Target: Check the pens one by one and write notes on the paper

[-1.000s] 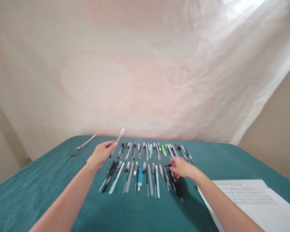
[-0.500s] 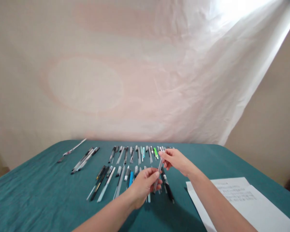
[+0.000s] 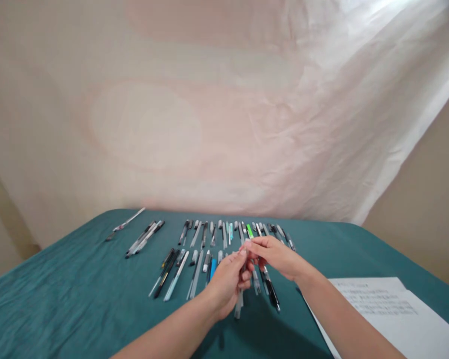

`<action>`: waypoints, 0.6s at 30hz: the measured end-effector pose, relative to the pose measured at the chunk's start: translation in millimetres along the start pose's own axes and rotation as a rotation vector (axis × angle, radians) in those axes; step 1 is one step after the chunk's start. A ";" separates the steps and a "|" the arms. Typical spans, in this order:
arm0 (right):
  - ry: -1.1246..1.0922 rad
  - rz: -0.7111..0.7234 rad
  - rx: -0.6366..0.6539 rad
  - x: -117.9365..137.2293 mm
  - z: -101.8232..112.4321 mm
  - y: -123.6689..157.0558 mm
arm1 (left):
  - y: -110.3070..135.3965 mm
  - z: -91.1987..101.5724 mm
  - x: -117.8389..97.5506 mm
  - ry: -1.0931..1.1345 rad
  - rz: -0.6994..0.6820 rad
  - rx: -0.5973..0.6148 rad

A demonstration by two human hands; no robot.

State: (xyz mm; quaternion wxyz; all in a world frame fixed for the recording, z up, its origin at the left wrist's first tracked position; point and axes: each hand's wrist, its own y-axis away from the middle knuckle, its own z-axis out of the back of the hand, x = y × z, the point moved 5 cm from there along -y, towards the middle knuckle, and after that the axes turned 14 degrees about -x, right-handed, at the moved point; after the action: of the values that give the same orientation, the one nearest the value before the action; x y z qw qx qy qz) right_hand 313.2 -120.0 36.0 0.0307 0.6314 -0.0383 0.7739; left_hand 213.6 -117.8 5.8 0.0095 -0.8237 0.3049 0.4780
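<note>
As the left hand closes its fingers around the barrel of a clear pen, the right hand meets it at the pen's upper end, thumb and fingertips drawn together in a pinch. The pen is held tilted over a green-covered tabletop, lower end toward the near side; whether a separate small part sits between the right fingertips cannot be told. The step in hand appears to be close two-handed work on that upper end, with fitting and pulling apart hard to tell from each other. It calls for a firm, still left grip and a straight, lined-up push or pull from the right, clear of the loose pieces underneath. Beyond, a far row of pens and pen pieces includes a bright green pen; in the near row, a blue pen shows just left of the left hand, and a black pen lies to the right. At far left, a small group of pens rests near a lone white-ended pen; written sheets lie at near right.
</note>
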 end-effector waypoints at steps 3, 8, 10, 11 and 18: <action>-0.002 0.001 -0.098 -0.3 0.7 -2.3 | -0.3 5.8 -1.7 -0.101 -0.021 -0.027; 0.076 0.017 -0.177 -2.2 0.9 -3.9 | 0.5 10.9 0.4 -0.243 -0.033 -0.040; 0.091 0.020 -0.195 -2.7 1.0 -3.5 | 1.0 11.3 1.3 -0.274 -0.033 -0.040; 0.096 0.023 -0.205 -2.8 1.1 -3.3 | 1.2 11.3 1.6 -0.283 -0.033 -0.042; 0.119 0.019 -0.271 -0.9 7.0 -4.3 | 3.6 9.5 4.8 -0.323 -0.018 -0.068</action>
State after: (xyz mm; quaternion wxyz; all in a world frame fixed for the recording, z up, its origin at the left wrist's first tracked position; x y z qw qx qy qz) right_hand 320.6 -116.5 36.6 0.1108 0.5741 -0.1465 0.7979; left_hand 206.1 -120.2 -2.1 0.0348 -0.7387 0.2758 0.6140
